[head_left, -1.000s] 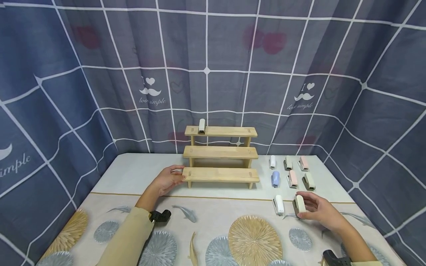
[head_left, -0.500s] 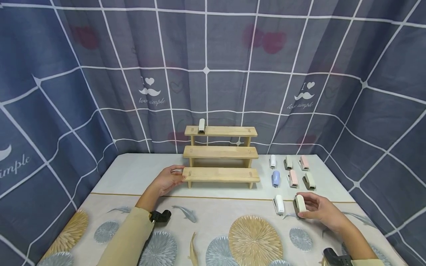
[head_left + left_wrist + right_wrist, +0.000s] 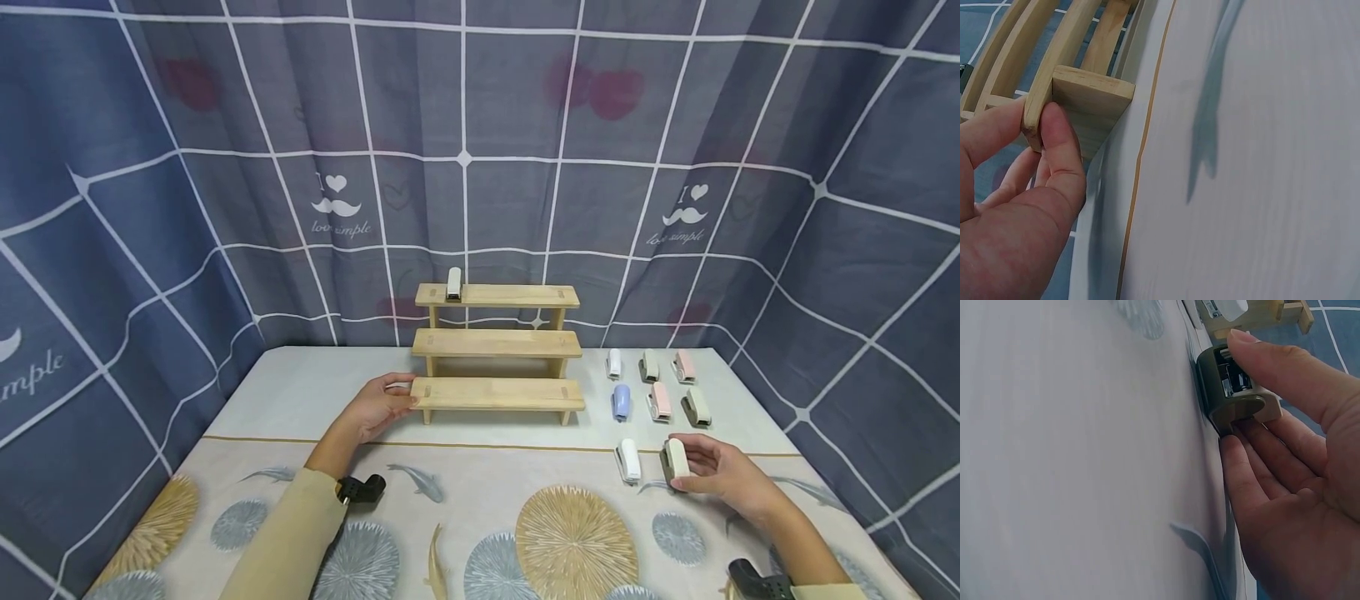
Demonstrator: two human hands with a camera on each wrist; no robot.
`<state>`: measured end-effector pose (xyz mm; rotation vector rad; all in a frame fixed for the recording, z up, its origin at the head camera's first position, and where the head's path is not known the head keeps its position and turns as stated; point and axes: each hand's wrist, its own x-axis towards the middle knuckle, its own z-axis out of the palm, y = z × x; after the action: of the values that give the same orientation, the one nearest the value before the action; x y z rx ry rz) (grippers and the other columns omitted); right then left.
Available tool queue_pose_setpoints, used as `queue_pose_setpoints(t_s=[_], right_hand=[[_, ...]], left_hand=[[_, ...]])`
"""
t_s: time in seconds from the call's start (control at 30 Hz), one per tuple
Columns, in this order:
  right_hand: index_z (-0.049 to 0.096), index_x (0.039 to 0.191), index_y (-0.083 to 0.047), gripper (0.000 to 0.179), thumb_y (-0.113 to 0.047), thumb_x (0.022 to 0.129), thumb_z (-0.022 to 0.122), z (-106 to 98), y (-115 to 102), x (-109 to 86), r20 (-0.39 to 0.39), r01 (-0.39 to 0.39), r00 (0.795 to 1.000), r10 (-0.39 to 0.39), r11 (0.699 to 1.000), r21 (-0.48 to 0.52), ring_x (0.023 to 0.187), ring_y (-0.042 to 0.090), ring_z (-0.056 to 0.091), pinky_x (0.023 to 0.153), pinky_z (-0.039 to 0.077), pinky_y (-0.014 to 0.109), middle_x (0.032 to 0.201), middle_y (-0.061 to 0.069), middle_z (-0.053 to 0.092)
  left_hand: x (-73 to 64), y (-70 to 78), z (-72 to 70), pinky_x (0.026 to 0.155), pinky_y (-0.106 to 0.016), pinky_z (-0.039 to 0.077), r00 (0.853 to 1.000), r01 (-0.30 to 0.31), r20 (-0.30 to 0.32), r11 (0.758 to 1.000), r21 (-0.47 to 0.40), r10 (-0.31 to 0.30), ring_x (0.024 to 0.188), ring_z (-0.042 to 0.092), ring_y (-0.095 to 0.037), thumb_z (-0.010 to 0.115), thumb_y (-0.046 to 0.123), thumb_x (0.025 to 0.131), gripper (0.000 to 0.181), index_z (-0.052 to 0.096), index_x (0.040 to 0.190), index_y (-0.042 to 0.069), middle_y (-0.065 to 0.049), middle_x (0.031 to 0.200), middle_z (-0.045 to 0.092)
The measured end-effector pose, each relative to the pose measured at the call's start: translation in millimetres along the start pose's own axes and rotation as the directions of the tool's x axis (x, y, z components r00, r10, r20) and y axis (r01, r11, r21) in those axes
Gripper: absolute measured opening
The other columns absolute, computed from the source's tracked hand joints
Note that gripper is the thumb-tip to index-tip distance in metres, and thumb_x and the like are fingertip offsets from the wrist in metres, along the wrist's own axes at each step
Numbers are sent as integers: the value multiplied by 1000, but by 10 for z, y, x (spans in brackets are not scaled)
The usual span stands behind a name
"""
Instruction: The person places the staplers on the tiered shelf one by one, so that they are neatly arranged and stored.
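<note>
A three-tier wooden display stand (image 3: 498, 392) stands at the middle back of the table. My left hand (image 3: 375, 407) pinches the left end of its lowest step; the left wrist view shows thumb and fingers on either side of the board (image 3: 1041, 100). My right hand (image 3: 723, 475) grips a small cream stapler with an olive base (image 3: 676, 465), low at the table's surface. In the right wrist view the thumb lies over the stapler (image 3: 1225, 381) and fingers are at its other side. Just left of it lies a white stapler (image 3: 628, 462).
Another white stapler (image 3: 454, 284) sits on the top step's left end. Right of the stand lie several small staplers in rows, among them a blue one (image 3: 621, 402), a pink one (image 3: 660, 402) and a green one (image 3: 696, 408). A checked curtain (image 3: 510, 208) surrounds the table.
</note>
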<state>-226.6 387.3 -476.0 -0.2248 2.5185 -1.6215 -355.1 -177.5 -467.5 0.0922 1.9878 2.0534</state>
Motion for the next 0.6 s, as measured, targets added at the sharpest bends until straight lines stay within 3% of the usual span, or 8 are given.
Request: queue_pose_setpoints(t_s=[0.13, 0.3, 0.6], right_hand=[[40, 145, 16, 80, -2, 81, 83, -2, 4, -11, 2, 4, 1000, -4, 1000, 4, 107, -7, 62, 89, 56, 15, 136, 24, 60], [42, 144, 16, 79, -2, 81, 84, 6, -17, -19, -9, 9, 1000, -9, 1000, 2, 107, -9, 61, 90, 55, 13, 138, 30, 56], [39, 145, 16, 79, -2, 81, 83, 12, -20, -33, 8, 15, 1000, -15, 1000, 13, 109, -10, 60, 92, 53, 11, 139, 31, 55]], left_hand=[[9, -8, 5, 80, -23, 60, 1000, -5, 5, 1000, -6, 5, 88, 68, -11, 62, -10, 94, 60, 37, 149, -11, -7, 102, 65], [5, -4, 12, 80, -23, 60, 1000, -11, 4, 1000, -8, 11, 87, 68, -10, 62, -10, 94, 61, 36, 150, -11, -7, 101, 66], [-7, -3, 21, 84, -26, 61, 1000, -2, -6, 1000, 11, 3, 88, 68, -11, 62, -9, 95, 62, 36, 151, -10, -9, 104, 66]])
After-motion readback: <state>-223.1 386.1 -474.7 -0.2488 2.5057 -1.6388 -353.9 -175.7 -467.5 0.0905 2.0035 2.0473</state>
